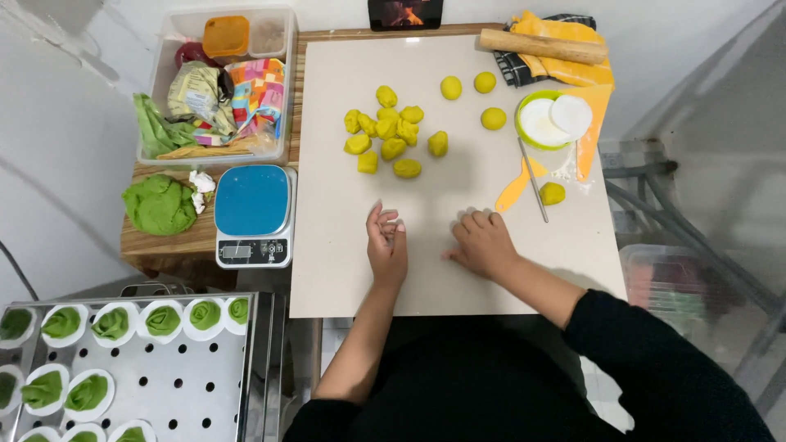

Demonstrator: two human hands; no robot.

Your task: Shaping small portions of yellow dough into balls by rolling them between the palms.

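Both hands are laid on the beige mat (344, 270), near edge, close together. Left hand (387, 244) is set edge-on, fingers straight and together, nothing gripped. Right hand (483, 242) is pressed palm-down, fingers curled; whether dough is under it cannot be told. Yellow dough pieces (385, 131) are seen far of the hands: eleven clustered, three rounded balls further right, one more beside a metal rod (534, 180), fifteen total. One rolling pin (543, 46) at far right, one white-filled bowl (547, 121), one blue scale (254, 214) left of mat, one green dough lump (159, 205). Green-filled cups sit on a perforated tray (188, 393), near left.
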